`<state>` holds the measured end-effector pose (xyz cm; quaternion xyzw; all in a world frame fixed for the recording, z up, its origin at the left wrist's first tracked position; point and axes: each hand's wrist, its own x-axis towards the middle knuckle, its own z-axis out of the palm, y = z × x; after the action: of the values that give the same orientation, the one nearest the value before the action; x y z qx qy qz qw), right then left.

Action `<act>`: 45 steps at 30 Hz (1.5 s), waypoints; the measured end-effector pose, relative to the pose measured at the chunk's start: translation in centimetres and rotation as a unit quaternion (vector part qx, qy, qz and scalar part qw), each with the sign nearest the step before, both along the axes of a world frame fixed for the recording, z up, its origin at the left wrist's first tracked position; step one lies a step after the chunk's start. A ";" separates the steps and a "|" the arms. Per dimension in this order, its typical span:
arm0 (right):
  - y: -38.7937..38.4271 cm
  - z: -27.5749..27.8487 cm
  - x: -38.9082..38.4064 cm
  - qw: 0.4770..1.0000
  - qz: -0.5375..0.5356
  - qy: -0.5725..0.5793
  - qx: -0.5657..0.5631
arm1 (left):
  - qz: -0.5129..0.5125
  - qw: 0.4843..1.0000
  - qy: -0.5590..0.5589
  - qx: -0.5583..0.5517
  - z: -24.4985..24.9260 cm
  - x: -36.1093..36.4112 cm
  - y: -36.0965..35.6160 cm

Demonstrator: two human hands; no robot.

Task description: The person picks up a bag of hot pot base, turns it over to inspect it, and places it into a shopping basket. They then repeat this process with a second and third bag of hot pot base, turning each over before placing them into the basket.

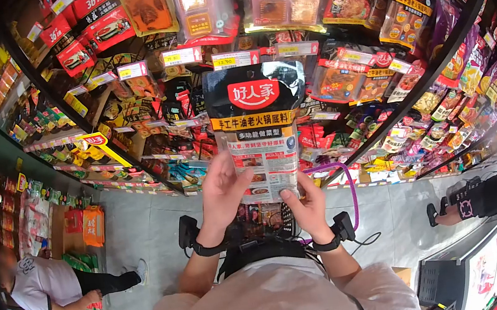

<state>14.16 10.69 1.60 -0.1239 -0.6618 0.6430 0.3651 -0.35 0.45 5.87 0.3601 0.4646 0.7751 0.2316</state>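
A pouch of hot pot seasoning [261,134], black at the top with a red logo and a yellow band, is held upright before me, its printed panel facing me. My left hand [223,191] grips its lower left edge, thumb lying near the front and fingers partly hidden behind it. At the lower right corner, my right hand [306,205] pinches the pouch with the thumb in front. Both wrists wear black straps with small devices. Below the pouch, a dark basket [288,217] with a purple handle [354,194] is partly hidden by my arms.
Curved shelves [110,104] full of packaged seasonings and price tags [236,59] stand ahead. A person [55,284] in a white top is at the left, another person [492,193] in black at the right. A display case [470,264] stands at lower right on the grey floor [164,229].
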 end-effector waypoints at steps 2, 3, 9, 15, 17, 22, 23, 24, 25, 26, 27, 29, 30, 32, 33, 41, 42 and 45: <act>0.0 -0.3 0.0 1.000 0.006 -0.009 -0.007 | -0.008 1.000 -0.008 -0.017 -0.7 -0.2 -0.6; -0.1 -0.5 0.0 1.000 0.008 -0.012 -0.005 | -0.012 1.000 -0.012 -0.026 -1.0 -0.3 -0.9; -0.8 -1.0 -0.1 0.999 0.022 -0.023 -0.006 | 0.012 0.999 -0.046 0.007 -2.5 0.0 -2.0; -1.0 -1.5 -0.3 0.998 0.040 -0.037 -0.015 | 0.032 0.999 -0.038 0.004 -2.4 0.3 -2.6; -1.1 -1.3 -0.2 0.998 0.039 -0.042 -0.011 | 0.034 0.999 -0.041 0.006 -2.6 0.4 -2.7; -0.9 -1.9 -0.1 0.998 0.036 -0.047 -0.002 | 0.034 0.998 -0.043 0.011 -2.9 0.5 -2.9; -0.9 -2.0 0.0 0.998 0.037 -0.048 0.000 | 0.034 0.998 -0.045 0.010 -2.9 0.6 -2.9; -0.8 -2.0 0.0 0.998 0.039 -0.049 -0.005 | 0.034 0.998 -0.047 0.009 -2.9 0.7 -2.9; -0.8 -2.0 0.0 0.998 0.041 -0.050 -0.011 | 0.035 0.998 -0.048 0.006 -2.9 0.8 -2.8; -0.7 -2.0 0.1 0.998 0.043 -0.051 -0.016 | 0.035 0.998 -0.049 0.003 -2.9 0.8 -2.8; -0.6 -2.1 0.1 0.998 0.044 -0.051 -0.020 | 0.035 0.998 -0.049 0.001 -2.9 0.8 -2.7; -0.5 -2.1 0.3 0.997 0.046 -0.051 -0.028 | 0.036 0.999 -0.039 0.005 -2.9 1.0 -2.5; -0.3 -2.1 0.3 0.997 0.053 -0.054 -0.031 | 0.037 0.999 -0.035 0.007 -2.9 1.0 -2.4; -0.1 -2.0 0.5 0.995 0.065 -0.060 -0.038 | 0.032 0.999 -0.033 0.004 -2.8 1.0 -2.3; 0.0 -2.0 0.6 0.995 0.070 -0.055 -0.052 | 0.030 0.999 -0.031 0.004 -2.7 1.0 -2.2; 0.2 -2.0 0.8 0.992 0.079 -0.035 -0.089 | 0.027 0.999 -0.046 -0.008 -2.5 1.3 -1.6; 0.2 -2.2 0.8 0.993 0.075 -0.033 -0.083 | 0.024 0.999 -0.048 -0.010 -2.5 1.3 -1.5; 0.3 -2.8 0.8 0.995 0.063 -0.031 -0.075 | 0.030 0.997 -0.060 -0.027 -1.9 1.4 -1.2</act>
<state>14.98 10.97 -1.19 -0.1283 -0.6293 0.7083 0.2930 1.07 -0.77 3.98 0.2925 0.4808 0.7893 0.2456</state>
